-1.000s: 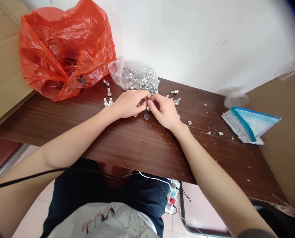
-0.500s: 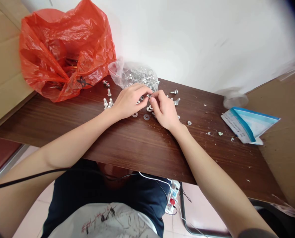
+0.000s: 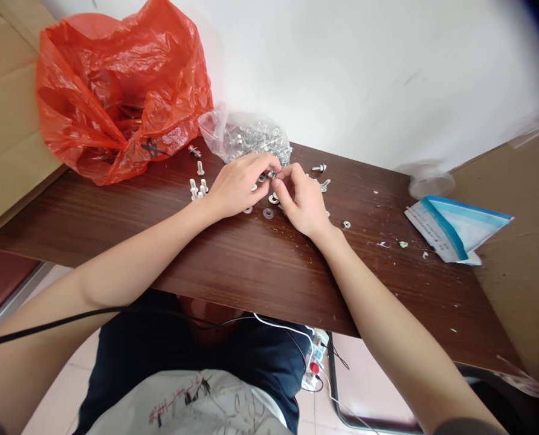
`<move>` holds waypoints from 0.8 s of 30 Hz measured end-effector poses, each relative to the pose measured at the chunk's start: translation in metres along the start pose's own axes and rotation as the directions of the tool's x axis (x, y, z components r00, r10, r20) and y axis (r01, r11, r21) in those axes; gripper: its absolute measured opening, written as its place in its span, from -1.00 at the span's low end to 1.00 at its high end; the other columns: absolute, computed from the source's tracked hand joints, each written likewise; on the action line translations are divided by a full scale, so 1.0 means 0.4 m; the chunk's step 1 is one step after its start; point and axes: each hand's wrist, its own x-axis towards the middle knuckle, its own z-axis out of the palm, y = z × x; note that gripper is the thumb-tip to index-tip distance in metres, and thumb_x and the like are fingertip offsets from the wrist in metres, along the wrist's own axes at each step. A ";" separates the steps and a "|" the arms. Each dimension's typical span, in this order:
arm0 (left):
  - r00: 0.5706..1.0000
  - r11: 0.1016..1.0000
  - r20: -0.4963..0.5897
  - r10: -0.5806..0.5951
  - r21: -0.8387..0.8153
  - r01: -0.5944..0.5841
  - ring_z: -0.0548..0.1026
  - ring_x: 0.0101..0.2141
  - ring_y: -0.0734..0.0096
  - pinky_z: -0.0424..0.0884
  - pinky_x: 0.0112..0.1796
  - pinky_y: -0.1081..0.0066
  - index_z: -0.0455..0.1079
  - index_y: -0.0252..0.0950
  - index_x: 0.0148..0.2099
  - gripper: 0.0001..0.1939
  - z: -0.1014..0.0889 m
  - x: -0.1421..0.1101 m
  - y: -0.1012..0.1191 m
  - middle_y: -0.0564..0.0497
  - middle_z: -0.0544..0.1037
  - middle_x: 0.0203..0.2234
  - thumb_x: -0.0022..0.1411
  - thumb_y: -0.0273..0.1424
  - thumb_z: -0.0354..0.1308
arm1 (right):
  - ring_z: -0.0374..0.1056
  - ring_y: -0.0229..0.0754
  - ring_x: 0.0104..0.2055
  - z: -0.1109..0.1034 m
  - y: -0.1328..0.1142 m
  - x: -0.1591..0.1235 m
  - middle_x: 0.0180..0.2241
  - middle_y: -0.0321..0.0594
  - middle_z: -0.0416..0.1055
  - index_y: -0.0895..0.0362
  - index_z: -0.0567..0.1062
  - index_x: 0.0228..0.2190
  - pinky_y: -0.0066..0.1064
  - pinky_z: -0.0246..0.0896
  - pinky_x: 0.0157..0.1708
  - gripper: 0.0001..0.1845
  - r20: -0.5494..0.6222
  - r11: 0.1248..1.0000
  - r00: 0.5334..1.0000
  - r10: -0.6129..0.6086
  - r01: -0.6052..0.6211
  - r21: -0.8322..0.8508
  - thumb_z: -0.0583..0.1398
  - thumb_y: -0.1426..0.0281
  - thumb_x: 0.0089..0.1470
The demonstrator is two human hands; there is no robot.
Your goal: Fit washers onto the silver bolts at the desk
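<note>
A: Bolt pinched between both hands, just at 6 o'clock of the clear bag of hardware?

B: Yes. The left hand and right hand have lifted it slightly off the desk since a second ago, fingertips now meeting on it.

A: And the washers?

B: Loose below, at 6 o'clock of the bolt. Fitting looks under way.
</note>
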 end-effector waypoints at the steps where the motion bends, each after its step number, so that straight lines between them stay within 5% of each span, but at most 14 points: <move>1: 1.000 1.000 0.002 0.003 0.000 -0.003 0.49 -0.18 0.29 0.37 -0.19 0.33 0.37 -0.27 -0.07 -0.75 0.001 0.000 -0.001 -0.03 0.52 -0.28 0.20 -0.51 0.01 | 0.27 -0.19 -0.49 0.000 0.000 0.000 -0.47 -0.30 0.39 0.03 0.32 -0.29 -0.31 0.16 -0.42 -0.63 0.005 1.000 1.000 0.000 0.000 -0.002 -0.01 0.01 0.28; 16: 0.980 0.999 0.198 -0.030 0.017 0.027 0.43 -0.38 0.33 0.30 -0.31 0.36 0.34 -0.25 -0.14 -0.77 0.000 -0.003 -0.008 0.03 0.46 -0.44 0.11 -0.49 0.09 | 0.22 -0.20 -0.50 0.001 0.009 0.005 -0.53 -0.26 0.38 0.08 0.28 -0.47 -0.33 0.04 -0.44 -0.61 0.132 0.995 0.991 -0.013 0.026 -0.094 0.04 0.07 0.25; 24: 0.977 0.999 0.210 -0.025 0.028 0.020 0.43 -0.37 0.33 0.29 -0.31 0.36 0.32 -0.25 -0.18 -0.81 -0.002 -0.002 -0.005 0.02 0.46 -0.41 0.12 -0.51 0.08 | 0.22 -0.21 -0.49 0.004 0.012 0.005 -0.52 -0.26 0.38 0.08 0.27 -0.47 -0.33 0.04 -0.42 -0.65 0.147 0.996 0.989 -0.006 0.020 -0.092 0.05 0.13 0.24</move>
